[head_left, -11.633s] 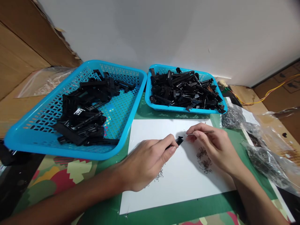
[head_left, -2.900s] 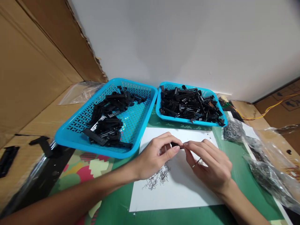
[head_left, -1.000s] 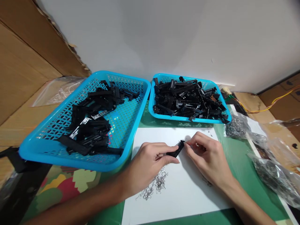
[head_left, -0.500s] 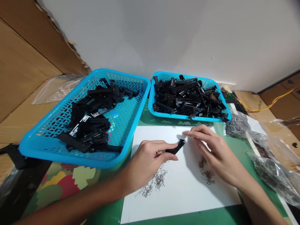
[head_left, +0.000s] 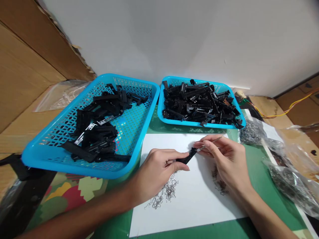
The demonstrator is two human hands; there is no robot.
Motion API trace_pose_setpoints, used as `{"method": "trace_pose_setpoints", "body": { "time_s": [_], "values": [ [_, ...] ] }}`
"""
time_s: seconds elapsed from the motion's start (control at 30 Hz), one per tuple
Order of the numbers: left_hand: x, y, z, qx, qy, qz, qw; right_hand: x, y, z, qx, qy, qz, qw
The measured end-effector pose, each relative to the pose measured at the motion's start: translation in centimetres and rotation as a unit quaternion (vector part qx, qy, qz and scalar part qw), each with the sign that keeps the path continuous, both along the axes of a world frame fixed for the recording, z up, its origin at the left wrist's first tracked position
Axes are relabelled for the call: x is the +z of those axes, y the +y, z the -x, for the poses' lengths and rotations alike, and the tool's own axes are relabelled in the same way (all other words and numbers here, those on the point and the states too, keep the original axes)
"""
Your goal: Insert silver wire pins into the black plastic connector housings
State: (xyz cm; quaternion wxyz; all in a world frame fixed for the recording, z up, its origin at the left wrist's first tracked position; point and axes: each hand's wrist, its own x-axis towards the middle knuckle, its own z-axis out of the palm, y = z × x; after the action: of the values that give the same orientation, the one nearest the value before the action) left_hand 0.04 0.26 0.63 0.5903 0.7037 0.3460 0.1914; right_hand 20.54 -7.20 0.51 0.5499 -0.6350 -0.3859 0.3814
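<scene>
Between the thumb and fingers of my left hand (head_left: 161, 171) is a narrow black plastic part (head_left: 187, 158), held tilted above a white sheet (head_left: 191, 205). My right hand (head_left: 225, 157) pinches a thin metal tool (head_left: 210, 141), like tweezers or a pick; its exact kind is unclear. The tool's tip reaches the right end of the black part. Below my left hand lies a pile of small bent wire pieces (head_left: 166, 192). A smaller pile of darker little pieces (head_left: 219, 182) sits under my right hand, partly covered by it.
A large blue basket (head_left: 147, 132) with black plastic parts stands at left, and a smaller blue basket (head_left: 179, 122) full of similar parts stands behind the sheet. Clear plastic bags (head_left: 294, 186) of small metal pieces lie at right. Yellow wires (head_left: 274, 116) run near the wall.
My right hand has turned and brought the thin tool against the end of the black part. The left hand keeps its hold, almost unmoved.
</scene>
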Motion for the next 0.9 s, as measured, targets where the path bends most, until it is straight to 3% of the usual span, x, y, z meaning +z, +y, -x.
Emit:
{"method": "trace_pose_setpoints", "body": {
  "time_s": [0.9],
  "values": [
    [-0.33, 0.01, 0.04, 0.019, 0.017, 0.026, 0.999, -0.01, -0.06, 0.71, 0.021, -0.104, -0.010, 0.994]
  ]
}}
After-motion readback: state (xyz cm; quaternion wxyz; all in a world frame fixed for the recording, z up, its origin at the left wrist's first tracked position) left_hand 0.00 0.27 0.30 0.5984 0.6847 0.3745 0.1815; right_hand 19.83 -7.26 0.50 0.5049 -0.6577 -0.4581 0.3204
